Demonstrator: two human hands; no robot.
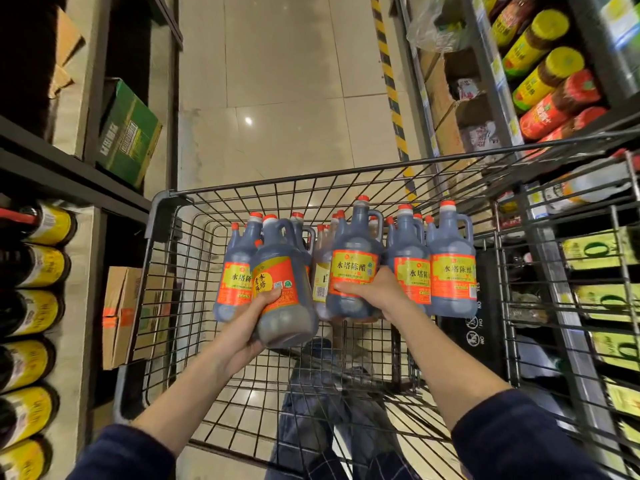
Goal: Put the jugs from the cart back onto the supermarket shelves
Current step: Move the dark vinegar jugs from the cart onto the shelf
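The person is standing at the near end of the cart (162,209), which is filling the lower centre of the frame.

**Hand state**
- The left hand (258,317) is gripping the tilted jug (280,289) round its lower body, just left of centre. This jug is leaning with its cap toward the upper left and is being held above the cart's wire floor.
- The right hand (375,292) is gripping the upright jug (353,268) at the lower edge of its label, at centre frame. Whether its base is clear of the wire floor cannot be determined.
- The hands are apart, each clamped on its own jug.

**Location of the load**
The other jugs (452,265) are standing packed in the far half of the cart, touching one another. The right shelves (512,129) are running along the right edge of the frame and the left shelves (69,188) along the left edge.

**Hazards from this position**
- Both grips are on the smooth bodies, not the moulded handles. A full jug is likely heavy, so slipping through the fingers is the main risk.
- The tilted jug is putting liquid against its cap, so a loose cap would leak.
- The upright jug is touching its neighbours, and drawing it out may topple them.
- With both hands loaded, nothing is steadying the cart, and a jug may catch the rim on the way out.
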